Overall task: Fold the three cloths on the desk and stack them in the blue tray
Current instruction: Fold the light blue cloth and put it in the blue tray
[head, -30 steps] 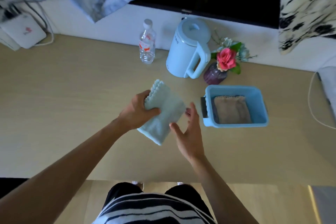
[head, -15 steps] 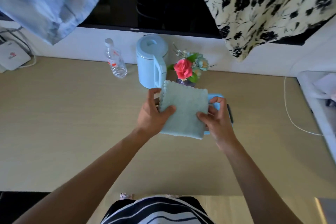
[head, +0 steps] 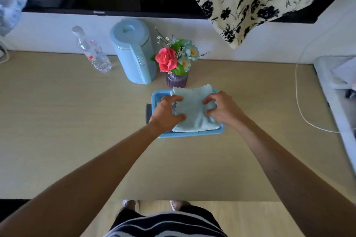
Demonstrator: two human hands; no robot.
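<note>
Both hands are on a folded light blue cloth [head: 194,110] that sits in the blue tray [head: 156,96], just right of the desk's [head: 77,131] centre. The left hand [head: 167,112] grips the cloth's 9 o'clock edge, thumb on top and fingers curled around the scalloped border. The right hand [head: 221,108] pinches the 3 o'clock edge the same way, fingers bent and closed on the fabric. The cloth fills most of the tray; its far edge at 12 o'clock rides up over the rim, near the purple vase [head: 176,80] of flowers.

By my reading, this cloth is folded and is being set down, so that step is nearly finished; the hands only need to let go and perhaps press it flat. Whether other cloths lie under it I cannot tell, since it covers the tray's floor. No loose cloth shows anywhere else on the desk, which suggests the task is close to its end. A kettle [head: 134,52] and a water bottle [head: 92,52] stand at 11 o'clock, well apart from the tray.
</note>
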